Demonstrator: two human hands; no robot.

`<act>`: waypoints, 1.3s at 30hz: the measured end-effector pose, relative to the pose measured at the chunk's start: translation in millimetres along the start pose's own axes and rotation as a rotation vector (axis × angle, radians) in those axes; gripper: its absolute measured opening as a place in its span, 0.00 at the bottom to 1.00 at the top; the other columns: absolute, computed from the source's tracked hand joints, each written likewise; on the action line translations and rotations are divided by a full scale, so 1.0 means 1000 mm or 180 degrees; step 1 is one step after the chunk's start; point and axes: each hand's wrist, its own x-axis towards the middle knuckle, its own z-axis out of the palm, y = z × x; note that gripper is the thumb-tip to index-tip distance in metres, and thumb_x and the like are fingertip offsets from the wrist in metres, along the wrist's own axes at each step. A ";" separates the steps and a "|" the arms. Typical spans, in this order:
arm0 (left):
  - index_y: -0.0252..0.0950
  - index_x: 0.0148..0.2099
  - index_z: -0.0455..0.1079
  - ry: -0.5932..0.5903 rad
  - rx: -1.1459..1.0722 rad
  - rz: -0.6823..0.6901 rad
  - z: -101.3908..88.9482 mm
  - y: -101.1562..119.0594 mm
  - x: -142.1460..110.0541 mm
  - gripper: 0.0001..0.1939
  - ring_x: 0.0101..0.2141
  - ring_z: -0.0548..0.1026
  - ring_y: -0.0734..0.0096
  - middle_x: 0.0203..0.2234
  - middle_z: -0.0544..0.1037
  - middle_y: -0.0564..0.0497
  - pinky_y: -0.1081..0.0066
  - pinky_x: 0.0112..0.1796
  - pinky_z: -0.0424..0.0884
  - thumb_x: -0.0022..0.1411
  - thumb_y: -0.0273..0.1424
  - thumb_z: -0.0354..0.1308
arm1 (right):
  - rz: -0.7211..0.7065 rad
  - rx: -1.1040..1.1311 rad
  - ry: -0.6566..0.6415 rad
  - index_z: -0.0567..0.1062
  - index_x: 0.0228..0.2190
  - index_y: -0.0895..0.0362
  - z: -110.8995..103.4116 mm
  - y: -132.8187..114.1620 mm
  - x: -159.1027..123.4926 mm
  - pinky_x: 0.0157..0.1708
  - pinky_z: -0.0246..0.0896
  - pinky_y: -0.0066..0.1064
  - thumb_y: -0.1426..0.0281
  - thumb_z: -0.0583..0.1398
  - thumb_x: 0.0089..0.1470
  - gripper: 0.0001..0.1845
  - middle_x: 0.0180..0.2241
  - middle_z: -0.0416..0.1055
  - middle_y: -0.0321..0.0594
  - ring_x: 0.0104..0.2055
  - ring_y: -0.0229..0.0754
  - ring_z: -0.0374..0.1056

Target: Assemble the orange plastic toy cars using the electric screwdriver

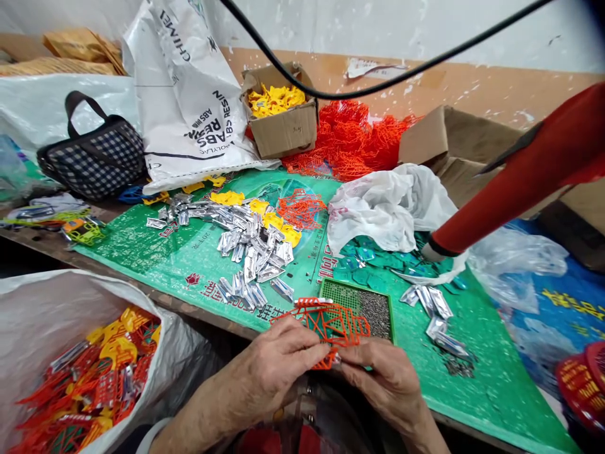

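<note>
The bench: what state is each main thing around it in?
Left hand, fingers closed on the orange frame
Right hand, likewise
Orange frame, held, partly covered
Green tray, open, metal bits inside
Carton, open, yellow parts inside
Lower-left sack, open, partly filled
Checked bag, upright
Silver pieces, loose, heaped
White bundle, crumpled
Big box, open

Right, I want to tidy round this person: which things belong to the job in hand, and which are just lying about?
Likely in the job: orange frame, pinched by left hand and right hand; silver pieces; yellow parts; green tray of small metal bits.

Apparently just lying about: checked bag; clear plastic bag; red container.
</note>
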 end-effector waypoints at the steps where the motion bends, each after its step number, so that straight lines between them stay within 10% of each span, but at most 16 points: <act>1: 0.32 0.58 0.65 -0.0020 0.0000 -0.0013 0.000 0.001 0.000 0.19 0.42 0.72 0.64 0.42 0.78 0.43 0.63 0.46 0.73 0.67 0.18 0.49 | 0.0001 0.0036 -0.0016 0.76 0.35 0.54 0.001 0.000 -0.001 0.25 0.67 0.24 0.67 0.61 0.62 0.05 0.23 0.79 0.36 0.21 0.35 0.74; 24: 0.31 0.46 0.71 0.0038 0.0090 0.0020 0.008 0.003 0.006 0.12 0.35 0.71 0.66 0.34 0.77 0.44 0.67 0.38 0.73 0.70 0.22 0.46 | -0.0110 0.0064 -0.0131 0.75 0.46 0.53 0.005 0.002 -0.005 0.29 0.70 0.24 0.71 0.59 0.63 0.10 0.28 0.80 0.37 0.26 0.37 0.76; 33: 0.34 0.46 0.69 0.1413 0.0062 -0.0317 0.019 0.004 0.001 0.17 0.36 0.74 0.68 0.34 0.80 0.47 0.67 0.40 0.73 0.61 0.12 0.48 | -0.0017 -0.0115 -0.0001 0.79 0.43 0.52 0.001 0.003 -0.007 0.24 0.70 0.25 0.66 0.58 0.64 0.10 0.27 0.82 0.39 0.24 0.39 0.77; 39: 0.34 0.46 0.70 0.1498 0.0590 -0.0141 0.011 0.015 -0.007 0.17 0.42 0.72 0.63 0.38 0.80 0.46 0.62 0.45 0.71 0.57 0.13 0.54 | 0.0485 0.0444 0.0401 0.82 0.42 0.47 0.000 0.006 -0.017 0.28 0.73 0.21 0.66 0.65 0.58 0.10 0.29 0.83 0.36 0.26 0.38 0.79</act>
